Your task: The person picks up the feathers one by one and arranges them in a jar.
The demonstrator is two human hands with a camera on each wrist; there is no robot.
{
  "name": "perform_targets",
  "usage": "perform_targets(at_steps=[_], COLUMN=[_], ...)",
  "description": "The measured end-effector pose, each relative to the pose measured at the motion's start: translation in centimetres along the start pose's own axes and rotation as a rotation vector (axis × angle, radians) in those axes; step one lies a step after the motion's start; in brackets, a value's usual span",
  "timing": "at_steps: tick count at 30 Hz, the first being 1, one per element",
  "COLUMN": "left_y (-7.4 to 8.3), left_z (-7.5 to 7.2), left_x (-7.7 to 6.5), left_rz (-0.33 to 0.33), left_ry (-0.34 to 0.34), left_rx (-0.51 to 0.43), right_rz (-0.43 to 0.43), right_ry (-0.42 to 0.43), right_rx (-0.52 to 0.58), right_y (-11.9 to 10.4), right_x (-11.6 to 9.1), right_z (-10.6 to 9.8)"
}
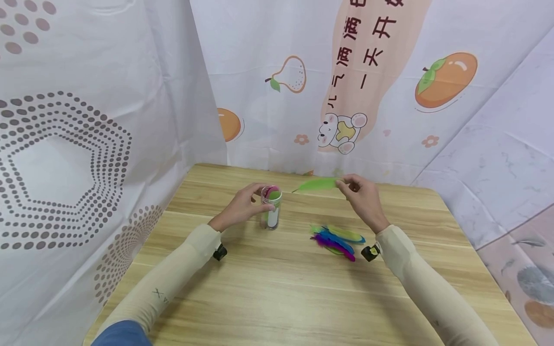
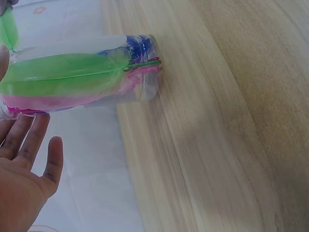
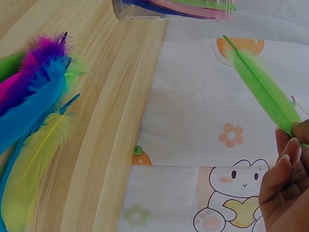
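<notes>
A clear plastic jar [image 1: 273, 216] stands upright on the wooden table, with green, pink and blue feathers inside, seen closer in the left wrist view as a green feather [image 2: 63, 75] behind its wall. My left hand [image 1: 244, 207] grips the jar near its mouth, thumb on one side and fingers on the other. To the right of the jar, my right hand [image 1: 361, 194] pinches a light green feather [image 1: 318, 184] by its tip. That feather's bare quill points left toward the jar's mouth, apart from it. Fingers and thumb of the right hand [image 3: 289, 179] show in the right wrist view.
A loose pile of feathers lies on the table [image 1: 268, 288] below my right hand, with a yellow feather [image 3: 34, 179], a blue feather [image 3: 36, 104] and a purple feather [image 1: 335, 246] among them. A printed white curtain [image 1: 259, 120] hangs behind the table's far edge.
</notes>
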State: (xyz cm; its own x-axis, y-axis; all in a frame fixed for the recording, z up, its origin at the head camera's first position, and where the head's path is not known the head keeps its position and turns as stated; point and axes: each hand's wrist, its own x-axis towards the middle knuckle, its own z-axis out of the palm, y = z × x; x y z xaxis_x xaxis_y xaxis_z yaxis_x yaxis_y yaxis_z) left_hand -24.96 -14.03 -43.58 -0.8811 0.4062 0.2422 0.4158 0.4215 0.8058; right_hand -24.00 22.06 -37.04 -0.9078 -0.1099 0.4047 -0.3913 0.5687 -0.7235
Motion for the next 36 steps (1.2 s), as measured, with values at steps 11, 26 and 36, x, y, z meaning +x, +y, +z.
perform_targets(at_steps=[11,26,36], left_y=[-0.1,-0.4,-0.2], left_z=[0.0,0.0,0.0], left_x=[0.0,0.1,0.0], left_rz=[0.008,0.031,0.026], left_ry=[0.002,0.002,0.002], left_rx=[-0.003,0.014,0.005], right_rz=[-0.035,-0.088,-0.121], right_ry=[0.003,0.009,0.013], right_rx=[0.007,0.038,0.039], right_y=[-0.9,-2.0,-2.6], right_x=[0.4,1.0,1.3], right_z=[0.4,1.4,2.6])
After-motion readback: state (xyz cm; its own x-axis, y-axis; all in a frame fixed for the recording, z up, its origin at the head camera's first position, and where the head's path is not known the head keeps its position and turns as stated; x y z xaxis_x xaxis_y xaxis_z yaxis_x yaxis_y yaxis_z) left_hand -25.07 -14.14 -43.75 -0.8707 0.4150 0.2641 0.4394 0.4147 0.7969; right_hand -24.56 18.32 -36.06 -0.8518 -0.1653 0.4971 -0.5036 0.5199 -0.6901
